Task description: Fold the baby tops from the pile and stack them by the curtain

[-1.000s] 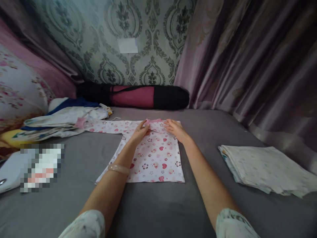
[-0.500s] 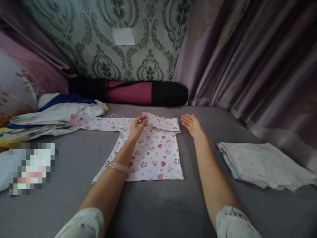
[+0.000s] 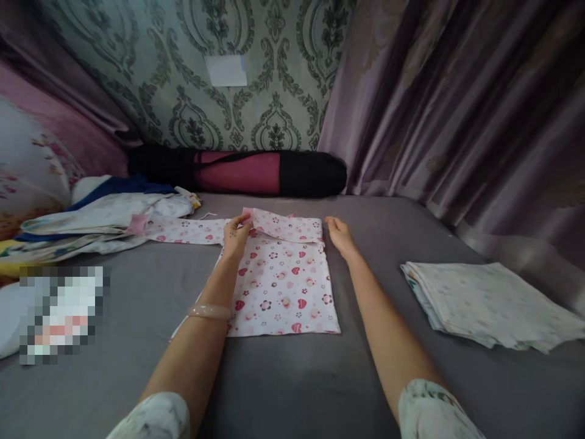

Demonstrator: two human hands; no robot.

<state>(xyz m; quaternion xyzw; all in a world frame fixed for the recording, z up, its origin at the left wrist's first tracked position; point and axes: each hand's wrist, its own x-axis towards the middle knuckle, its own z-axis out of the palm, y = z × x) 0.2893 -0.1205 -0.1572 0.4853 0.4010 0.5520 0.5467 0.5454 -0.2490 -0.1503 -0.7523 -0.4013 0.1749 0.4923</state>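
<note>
A small white baby shirt (image 3: 283, 286) with red and pink hearts lies flat on the grey bed sheet (image 3: 292, 378). Its right sleeve is folded across the top; its left sleeve (image 3: 183, 230) stretches out to the left. My left hand (image 3: 236, 231) pinches the pink cuff of the folded sleeve near the collar. My right hand (image 3: 339, 236) rests at the shirt's top right corner, fingers curled on the fabric's edge.
A folded stack of pale cloths (image 3: 484, 302) lies to the right. A heap of unfolded clothes (image 3: 100, 219) sits at the left by a floral pillow (image 3: 27, 171). A pink and black rolled bag (image 3: 242, 172) lies against the wall. Curtains (image 3: 457, 110) hang at right.
My left hand has drawn the sleeve's cuff leftward across the shirt. My right hand lifted off open, then came down at the top right corner.
</note>
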